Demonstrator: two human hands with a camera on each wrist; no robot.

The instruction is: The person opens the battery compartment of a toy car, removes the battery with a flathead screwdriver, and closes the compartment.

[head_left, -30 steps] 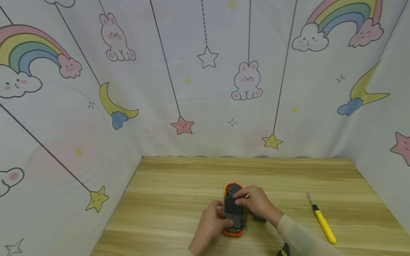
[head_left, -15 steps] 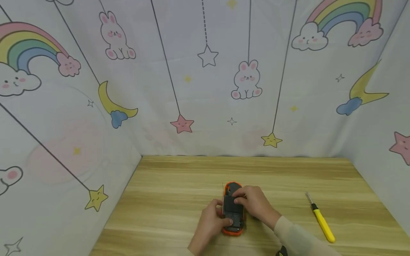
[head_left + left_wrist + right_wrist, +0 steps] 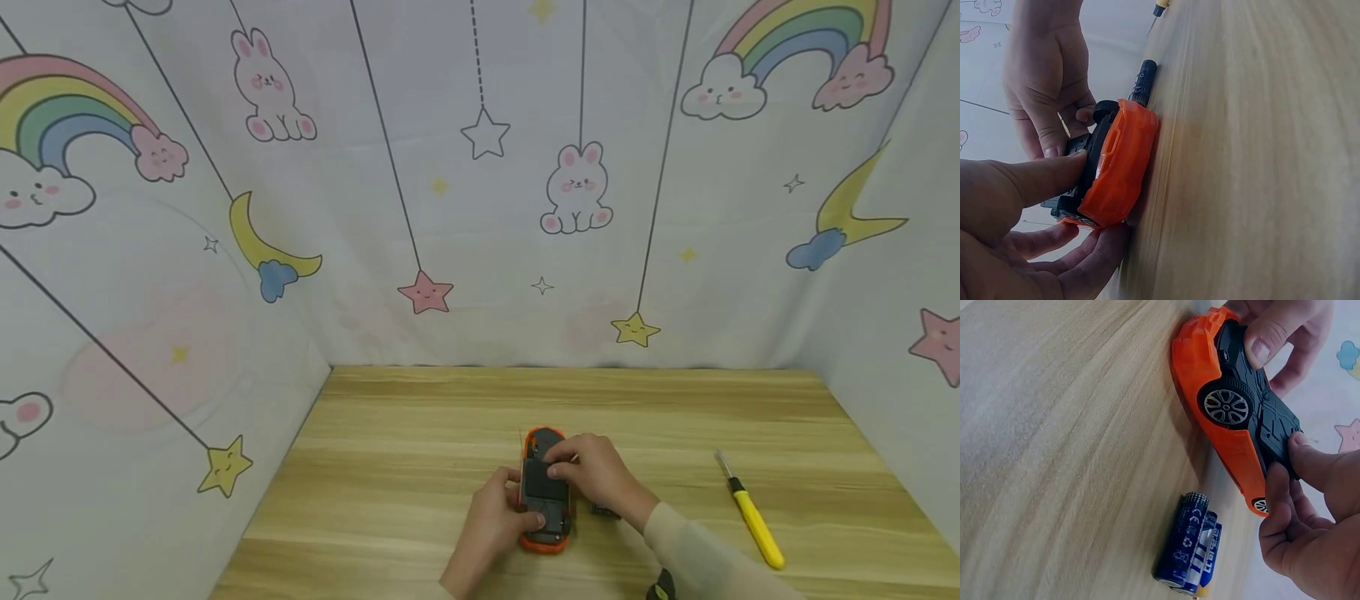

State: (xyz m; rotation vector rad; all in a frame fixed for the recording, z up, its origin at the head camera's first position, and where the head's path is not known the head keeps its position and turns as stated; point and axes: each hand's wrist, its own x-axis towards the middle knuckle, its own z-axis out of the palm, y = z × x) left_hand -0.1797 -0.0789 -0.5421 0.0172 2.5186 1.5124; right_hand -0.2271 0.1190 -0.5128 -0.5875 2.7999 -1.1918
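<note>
An orange toy car (image 3: 1235,456) lies upside down on the table, its black underside facing up. My left hand (image 3: 491,525) grips the car's near end, thumb pressed on the underside and fingers beneath the body. Over the middle of the underside is a black battery cover (image 3: 545,481). With thumb and fingers, my right hand (image 3: 600,475) pinches the cover's edge, as the right wrist view (image 3: 1316,500) shows. Whether the cover is fully seated cannot be told. Beside the car, partly behind my right hand in the head view, lie several blue batteries (image 3: 1188,544).
A yellow-handled screwdriver (image 3: 759,525) lies to the right on the wooden table (image 3: 390,458). A dark object (image 3: 662,586) shows at the bottom edge beside the right sleeve (image 3: 697,550). Printed cloth walls (image 3: 480,233) enclose the table at the back and sides.
</note>
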